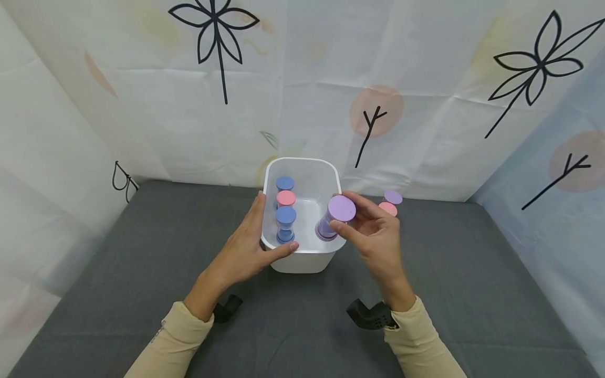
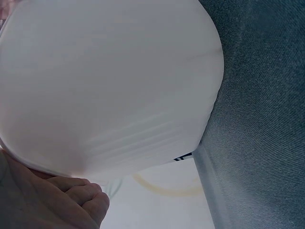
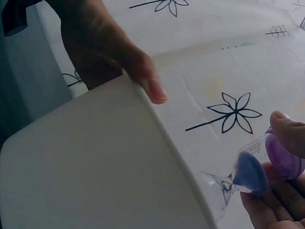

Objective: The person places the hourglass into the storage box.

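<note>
My right hand (image 1: 378, 231) pinches an hourglass (image 1: 341, 209) with purple caps between thumb and fingers. It is tilted, over the right side of a white plastic bin (image 1: 302, 262). In the right wrist view the clear glass of this hourglass (image 3: 250, 174) shows dark bluish sand, its lower end hidden behind the bin wall. My left hand (image 1: 243, 252) holds the bin's near left corner, thumb over the rim and fingers along the outer left wall. Inside the bin, a blue hourglass (image 1: 285, 218), a pink one (image 1: 285, 198) and another blue one (image 1: 284, 183) line the left wall.
Behind my right hand, to the right of the bin, are a purple-capped hourglass (image 1: 393, 197) and a pink-capped one (image 1: 388, 208), both partly hidden. Dark grey cloth (image 1: 472, 283) covers the table. White printed fabric (image 1: 312, 79) hangs close behind the bin.
</note>
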